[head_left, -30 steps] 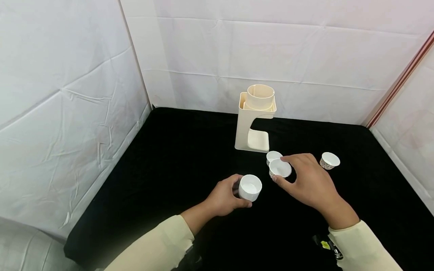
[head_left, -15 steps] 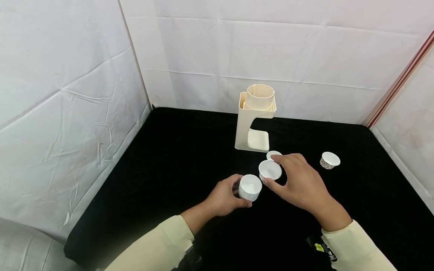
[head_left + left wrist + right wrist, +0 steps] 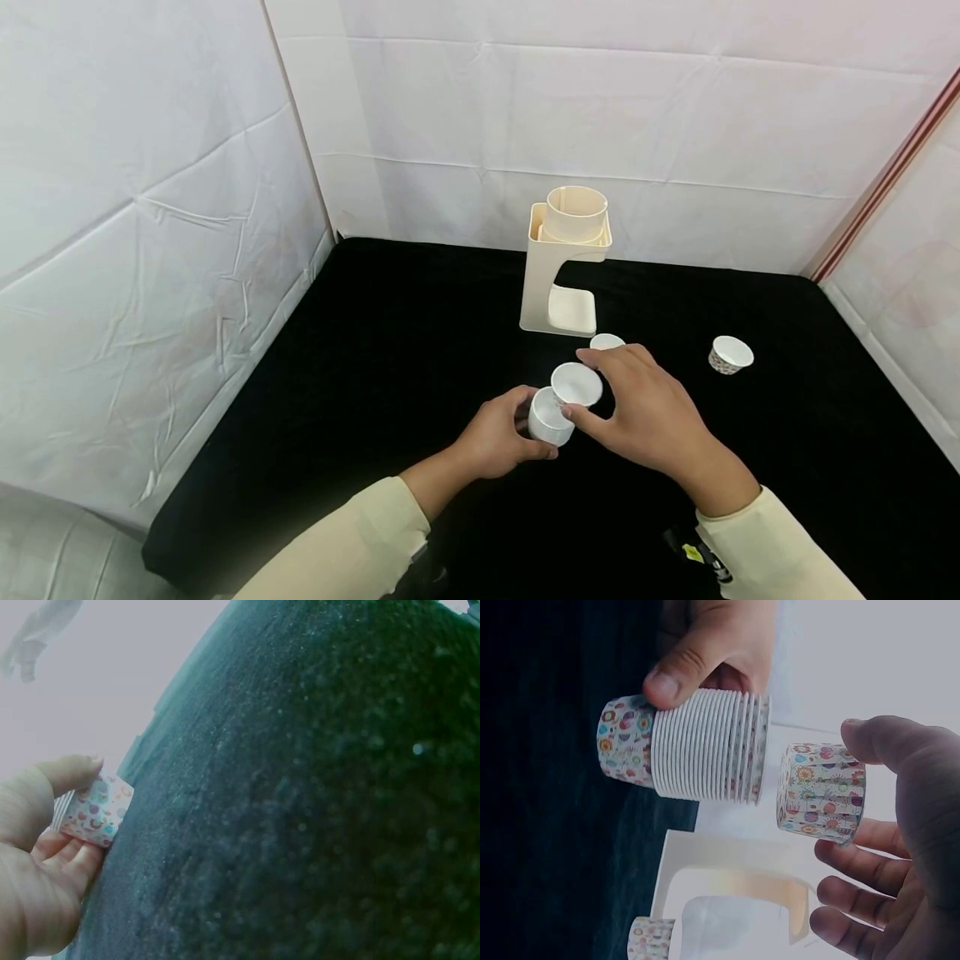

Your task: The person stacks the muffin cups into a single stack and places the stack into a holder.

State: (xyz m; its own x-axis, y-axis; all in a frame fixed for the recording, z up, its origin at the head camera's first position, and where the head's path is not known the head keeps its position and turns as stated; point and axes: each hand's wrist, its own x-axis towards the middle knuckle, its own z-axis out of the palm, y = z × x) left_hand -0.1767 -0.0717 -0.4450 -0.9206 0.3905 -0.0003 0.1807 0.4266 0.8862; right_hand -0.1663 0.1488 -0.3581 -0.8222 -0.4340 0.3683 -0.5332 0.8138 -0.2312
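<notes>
My left hand (image 3: 491,437) grips a stack of nested paper baking cups (image 3: 549,427), openings upward. The right wrist view shows the stack (image 3: 705,746) side on, with many white rims and a flower-patterned bottom cup. Between thumb and fingers, my right hand (image 3: 648,421) pinches a single patterned baking cup (image 3: 577,386). That cup (image 3: 821,787) is held just above the stack's open end, with a small gap between them in the right wrist view. Part of the stack's mouth is hidden behind it in the head view.
Another baking cup (image 3: 606,341) stands beyond my right hand, partly covered by it. Off to the right is one more cup (image 3: 730,357). A cream dispenser stand (image 3: 536,292) with a round tube on top rises at the back of the black-covered table (image 3: 390,333), before white cloth walls.
My right hand has carried its baking cup leftward, from beside the far cup to over the stack. My left hand and the stack have stayed in place.
</notes>
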